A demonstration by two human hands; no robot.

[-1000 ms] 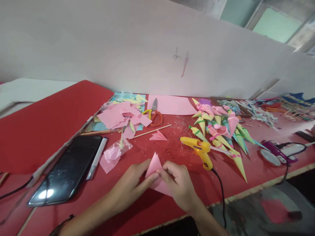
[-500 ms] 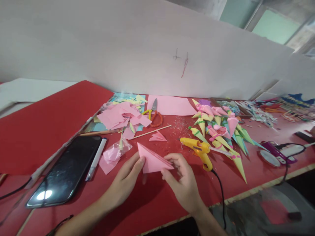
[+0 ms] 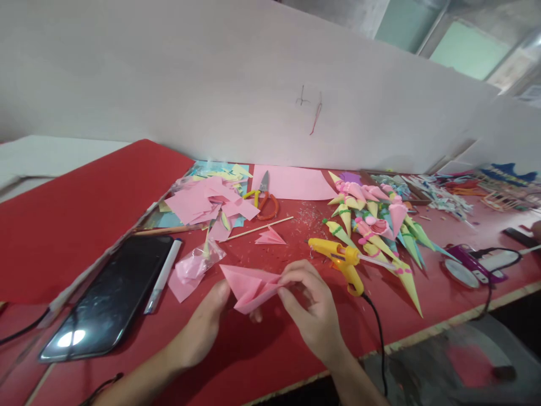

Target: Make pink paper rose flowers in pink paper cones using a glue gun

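A folded pink paper (image 3: pixel 252 282) is held just above the red table, its folds partly spread into a pointed, open shape. My right hand (image 3: pixel 310 304) pinches its right corner between thumb and fingers. On the other side, my left hand (image 3: pixel 207 321) holds it, the thumb by the left edge and fingertips showing below; most of these fingers are hidden behind the paper. A small folded pink paper piece (image 3: pixel 270 235) lies just beyond. To the right of my hands rests a yellow hot glue gun (image 3: pixel 336 254) with a clear glue stick in its back.
Pink paper scraps (image 3: pixel 203 200) and scissors (image 3: pixel 264 197) lie at the back, with a thin wooden stick (image 3: pixel 260 228) nearer. A phone (image 3: pixel 114 293) and a white pen (image 3: pixel 164 276) are left. Decorated paper cones (image 3: pixel 372 220) pile up right; the glue gun's black cord (image 3: pixel 380 332) runs off the front edge.
The folded pink paper has tipped lower and its layers have opened out from a flat triangle. My left thumb has slid off its face toward the left edge.
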